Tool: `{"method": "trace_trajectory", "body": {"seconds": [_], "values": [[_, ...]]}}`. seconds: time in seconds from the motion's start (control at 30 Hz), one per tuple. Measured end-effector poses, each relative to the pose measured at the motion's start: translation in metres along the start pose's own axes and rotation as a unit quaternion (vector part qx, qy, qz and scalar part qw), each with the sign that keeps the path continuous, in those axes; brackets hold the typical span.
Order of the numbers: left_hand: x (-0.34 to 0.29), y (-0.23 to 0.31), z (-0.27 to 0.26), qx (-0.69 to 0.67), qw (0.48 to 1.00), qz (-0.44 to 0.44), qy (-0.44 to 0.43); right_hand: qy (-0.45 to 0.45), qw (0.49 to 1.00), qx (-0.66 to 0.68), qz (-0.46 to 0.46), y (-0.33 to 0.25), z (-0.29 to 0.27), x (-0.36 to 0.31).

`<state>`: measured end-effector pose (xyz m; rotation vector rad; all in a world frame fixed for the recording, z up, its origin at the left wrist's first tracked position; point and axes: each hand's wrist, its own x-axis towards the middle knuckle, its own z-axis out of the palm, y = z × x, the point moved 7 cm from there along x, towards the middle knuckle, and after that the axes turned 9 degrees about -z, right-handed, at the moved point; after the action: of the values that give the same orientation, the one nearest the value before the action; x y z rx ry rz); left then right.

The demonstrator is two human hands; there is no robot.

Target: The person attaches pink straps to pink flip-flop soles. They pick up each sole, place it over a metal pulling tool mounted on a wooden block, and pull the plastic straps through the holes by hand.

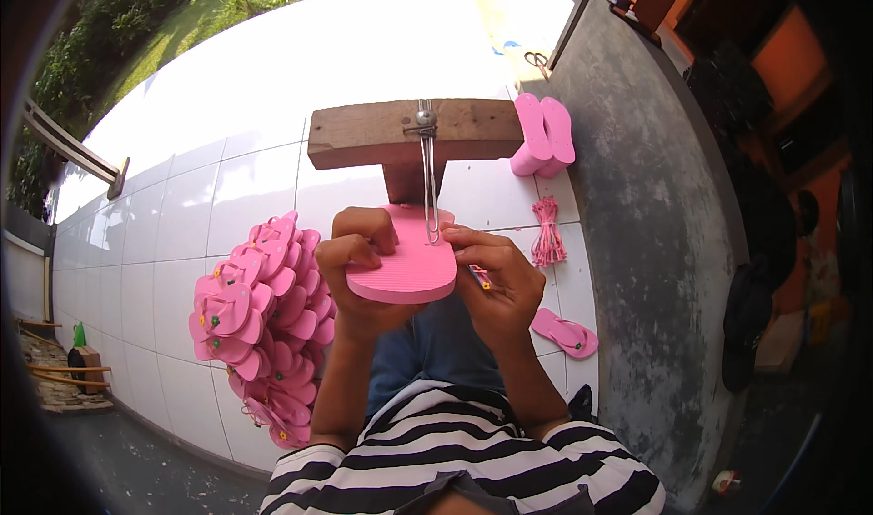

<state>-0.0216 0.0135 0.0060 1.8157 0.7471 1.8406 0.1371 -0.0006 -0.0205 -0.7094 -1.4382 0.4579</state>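
Observation:
In front of me is a pink flip-flop sole [405, 274], its ribbed face up. My left hand [359, 256] grips it from the left, fingers curled over the top. A long looped metal wire hook [432, 174] hangs from a bolt on a wooden T-shaped stand [364, 131], and its lower end meets the sole near the right edge. My right hand [496, 274] is closed beside that end, thumb and fingertips at the wire and sole edge. A strap with a small yellow flower [485, 284] shows between its fingers; the rest of the strap is hidden.
A big pile of pink flip-flops [264, 315] lies on the white tiles at left. To the right are stacked bare soles [544, 133], a tied bundle of pink straps [546, 231] and a single flip-flop [566, 332]. Scissors [536, 60] lie farther off, near the grey wall [637, 197].

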Motion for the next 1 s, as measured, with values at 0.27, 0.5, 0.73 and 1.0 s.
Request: {"method": "trace_trajectory", "body": {"seconds": [0.27, 0.5, 0.73, 1.0], "values": [[0.007, -0.001, 0.003, -0.010, 0.999, -0.036, -0.019, 0.037, 0.999, -0.015, 0.004, -0.005, -0.002, 0.004], [0.016, 0.003, 0.012, -0.003, 0.944, -0.329, 0.033, 0.025, 0.997, -0.058, 0.049, -0.012, -0.002, 0.014], [0.074, -0.036, 0.016, 0.467, 0.880, -0.086, 0.003, 0.046, 0.990, -0.118, 0.062, 0.036, 0.017, 0.076], [0.031, -0.029, -0.004, 0.347, 0.936, -0.016, 0.053, -0.040, 0.963, -0.205, 0.170, 0.059, 0.032, -0.025]]}}
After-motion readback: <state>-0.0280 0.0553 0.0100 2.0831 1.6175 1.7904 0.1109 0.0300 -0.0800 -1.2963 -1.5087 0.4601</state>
